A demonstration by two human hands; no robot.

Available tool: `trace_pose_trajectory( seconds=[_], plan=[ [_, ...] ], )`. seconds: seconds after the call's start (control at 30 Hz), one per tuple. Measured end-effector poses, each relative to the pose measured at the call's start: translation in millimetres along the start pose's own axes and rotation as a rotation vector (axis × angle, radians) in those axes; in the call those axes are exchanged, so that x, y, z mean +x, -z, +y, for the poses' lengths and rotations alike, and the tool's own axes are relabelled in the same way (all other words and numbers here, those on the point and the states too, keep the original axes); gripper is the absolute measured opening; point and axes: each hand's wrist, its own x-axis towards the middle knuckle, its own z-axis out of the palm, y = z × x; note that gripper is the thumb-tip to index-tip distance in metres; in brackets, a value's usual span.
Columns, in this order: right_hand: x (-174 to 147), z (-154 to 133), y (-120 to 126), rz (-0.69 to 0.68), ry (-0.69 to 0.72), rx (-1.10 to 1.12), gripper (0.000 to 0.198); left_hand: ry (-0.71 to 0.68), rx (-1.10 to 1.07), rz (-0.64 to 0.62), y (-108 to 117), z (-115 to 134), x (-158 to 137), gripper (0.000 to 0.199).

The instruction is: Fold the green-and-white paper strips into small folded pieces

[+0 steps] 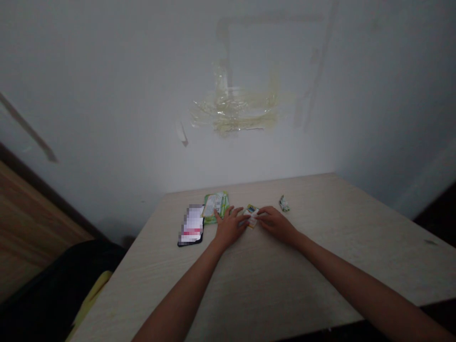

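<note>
A small white, yellow and blue packet [252, 219] lies on the table between my hands. My left hand [231, 229] rests with its fingers spread, its thumb by the green packets and its fingertips at the small packet's left edge. The fingers of my right hand [276, 222] are drawn together on the packet's right edge. Left of my left hand sits a pile of green and white packets [214, 205]. A phone [192, 225] with a blurred screen lies beside the pile.
A crumpled green and white wrapper [284, 204] lies beyond my right hand on the pale wooden table [263, 289]. The wall behind carries clear tape [235, 114]. Dark and yellow cloth [89, 297] is at the lower left, near a wooden panel [35, 223].
</note>
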Motion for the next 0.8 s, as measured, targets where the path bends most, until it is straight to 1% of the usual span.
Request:
trace_pose_trajectory(
  seconds=[0.1, 0.23, 0.4, 0.53, 0.67, 0.8],
  plan=[
    [-2, 10, -4, -0.009, -0.096, -0.056, 0.043, 0.0, -0.029, 0.005, 2, 0, 0, 0.027],
    [-2, 15, -6, -0.051, -0.105, -0.076, 0.037, -0.004, -0.057, -0.012, 4, 0, 0, 0.027],
    [-1, 13, -3, -0.025, -0.074, -0.049, 0.03, -0.001, -0.076, -0.025, 2, -1, 0, 0.035],
    [-1, 11, -1, -0.027, -0.081, -0.02, 0.029, -0.027, -0.089, -0.033, -1, -4, 0, 0.042],
    [-2, 10, -1, -0.01, -0.094, 0.021, 0.029, -0.044, -0.072, -0.036, -1, -4, 0, 0.04],
    [-2, 11, 0, 0.001, -0.071, 0.044, 0.029, -0.052, -0.079, -0.019, -1, -2, 0, 0.037]
  ],
)
